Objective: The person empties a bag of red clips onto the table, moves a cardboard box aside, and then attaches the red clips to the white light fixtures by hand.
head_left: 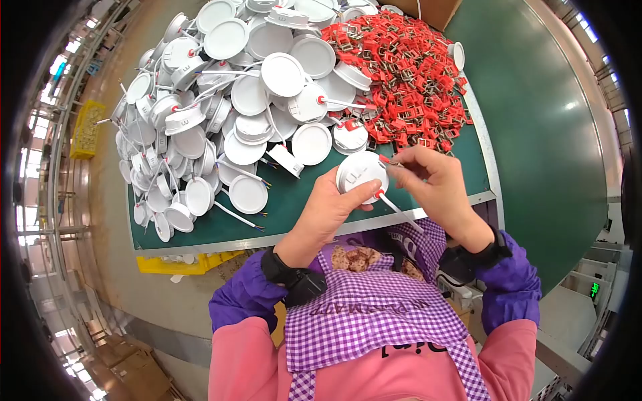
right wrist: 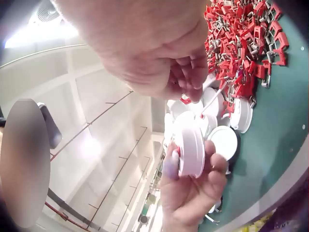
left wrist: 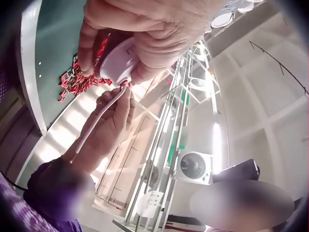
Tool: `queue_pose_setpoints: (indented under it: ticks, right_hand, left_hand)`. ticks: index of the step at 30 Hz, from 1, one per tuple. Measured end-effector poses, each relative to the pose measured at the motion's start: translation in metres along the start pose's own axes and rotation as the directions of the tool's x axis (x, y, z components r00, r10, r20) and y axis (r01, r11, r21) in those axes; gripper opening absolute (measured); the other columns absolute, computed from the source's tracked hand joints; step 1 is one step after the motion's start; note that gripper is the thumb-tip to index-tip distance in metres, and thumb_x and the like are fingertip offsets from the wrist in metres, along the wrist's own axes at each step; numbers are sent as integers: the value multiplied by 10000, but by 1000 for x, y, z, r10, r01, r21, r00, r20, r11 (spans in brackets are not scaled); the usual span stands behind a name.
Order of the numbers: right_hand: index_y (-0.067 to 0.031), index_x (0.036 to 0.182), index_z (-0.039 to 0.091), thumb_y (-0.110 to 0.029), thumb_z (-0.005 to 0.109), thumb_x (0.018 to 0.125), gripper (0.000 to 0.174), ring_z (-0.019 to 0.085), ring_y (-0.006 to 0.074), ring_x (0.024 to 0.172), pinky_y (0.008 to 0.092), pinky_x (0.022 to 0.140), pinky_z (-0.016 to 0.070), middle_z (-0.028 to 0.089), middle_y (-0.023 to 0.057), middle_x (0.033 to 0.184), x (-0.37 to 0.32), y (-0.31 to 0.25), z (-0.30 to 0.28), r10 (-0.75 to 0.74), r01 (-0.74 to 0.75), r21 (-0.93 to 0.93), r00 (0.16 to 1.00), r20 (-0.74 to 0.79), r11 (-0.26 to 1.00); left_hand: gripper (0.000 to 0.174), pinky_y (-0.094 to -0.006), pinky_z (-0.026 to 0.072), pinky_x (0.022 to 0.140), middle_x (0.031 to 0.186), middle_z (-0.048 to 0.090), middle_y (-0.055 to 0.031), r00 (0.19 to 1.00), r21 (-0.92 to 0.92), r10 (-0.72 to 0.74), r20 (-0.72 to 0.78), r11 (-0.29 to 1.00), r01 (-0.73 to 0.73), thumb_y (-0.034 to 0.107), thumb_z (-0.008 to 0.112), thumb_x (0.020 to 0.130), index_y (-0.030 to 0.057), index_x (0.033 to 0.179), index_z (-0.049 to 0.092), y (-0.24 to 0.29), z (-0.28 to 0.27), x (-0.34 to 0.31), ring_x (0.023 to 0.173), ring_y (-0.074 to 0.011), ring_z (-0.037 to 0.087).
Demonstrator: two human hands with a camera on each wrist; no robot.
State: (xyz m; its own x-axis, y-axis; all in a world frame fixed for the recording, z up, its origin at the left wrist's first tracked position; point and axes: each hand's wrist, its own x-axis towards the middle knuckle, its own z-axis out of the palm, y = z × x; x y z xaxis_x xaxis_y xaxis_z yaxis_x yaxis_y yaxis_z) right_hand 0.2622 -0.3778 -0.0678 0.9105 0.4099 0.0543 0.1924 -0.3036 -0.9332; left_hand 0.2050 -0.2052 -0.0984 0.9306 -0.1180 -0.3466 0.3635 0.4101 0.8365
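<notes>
My left hand (head_left: 326,208) grips a round white light fitting (head_left: 358,167) by its edge, thumb on the back and fingers beneath. A white cable (head_left: 401,212) with a red grommet leaves its side and hangs toward my right forearm. Between thumb and fingertips, my right hand (head_left: 438,184) pinches a small red clip (head_left: 386,160) with a metal spring, right at the fitting's rim. In the right wrist view the fitting (right wrist: 191,152) stands nearly edge-on in the left hand (right wrist: 190,203), below the right hand (right wrist: 145,48), whose fingertips partly hide the clip.
A large heap of white light fittings (head_left: 225,39) with cables covers the left of the green table (head_left: 194,234). Beside it lies a pile of red clips (head_left: 408,73). A cardboard box (head_left: 435,12) stands behind. Below the table's metal edge sits a yellow crate (head_left: 180,264).
</notes>
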Motion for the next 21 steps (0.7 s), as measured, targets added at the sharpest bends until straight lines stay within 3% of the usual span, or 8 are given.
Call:
queue_pose_setpoints:
  ticks: [1,3,4,8,10,17,20,21]
  right_hand:
    - [16,872,622,-56,653,805,103,552,64,603,229,548,450,615,53,697,-3,-1,-1,3,-3,-4,1000,3,1000]
    - [14,892,624,-68,654,806,122,577,119,585,256,548,460,627,91,706,-7,-3,-1,-88,87,-140,996,0,986]
    - [14,906,624,-69,643,814,125,604,165,602,271,554,466,633,124,718,-9,1,-1,-64,64,-144,998,8,987]
    - [10,906,623,-59,628,822,109,620,175,621,276,559,471,636,130,719,-9,6,-2,-121,119,-224,993,6,967]
    - [8,900,621,-48,622,822,96,619,175,614,277,555,471,634,130,712,-10,12,-1,-66,60,-159,997,-32,985]
    - [16,875,607,-21,613,817,69,610,170,590,274,552,475,622,118,682,-13,18,1,-34,23,-191,998,-54,981]
    - [15,848,601,0,620,805,50,597,147,581,264,547,470,622,104,696,-14,19,2,2,-8,-98,998,-66,995]
    - [10,871,592,2,634,793,89,596,136,580,257,543,468,627,98,728,-15,24,3,-77,66,-140,994,-73,988]
  left_hand:
    - [342,-240,520,660,989,632,-36,1000,21,27,-1,999,-27,150,666,834,28,1134,553,-2,1,2,866,-104,615]
    - [347,-240,519,677,1000,627,-39,999,26,39,2,999,-39,129,664,831,27,1141,547,-5,1,6,871,-109,613]
    - [352,-240,517,694,1010,622,-41,999,36,49,6,998,-49,108,662,828,26,1148,541,-8,2,8,875,-114,612]
    - [353,-238,503,705,1005,616,-38,986,115,165,2,980,-164,103,671,821,23,1141,544,-18,4,14,867,-98,599]
    - [351,-238,486,718,969,613,-29,964,307,264,15,917,-256,113,686,813,18,1122,549,-21,6,17,847,-84,580]
    - [333,-234,464,699,902,608,-21,957,428,288,35,861,-275,147,711,794,17,1066,569,-16,7,20,807,-73,554]
    - [321,-231,453,670,878,600,-13,945,502,311,101,804,-318,155,716,789,20,1043,572,-17,6,19,780,-66,537]
    - [303,-230,448,660,868,596,-7,952,486,292,89,822,-298,148,713,789,22,1026,572,-16,6,18,770,-61,530]
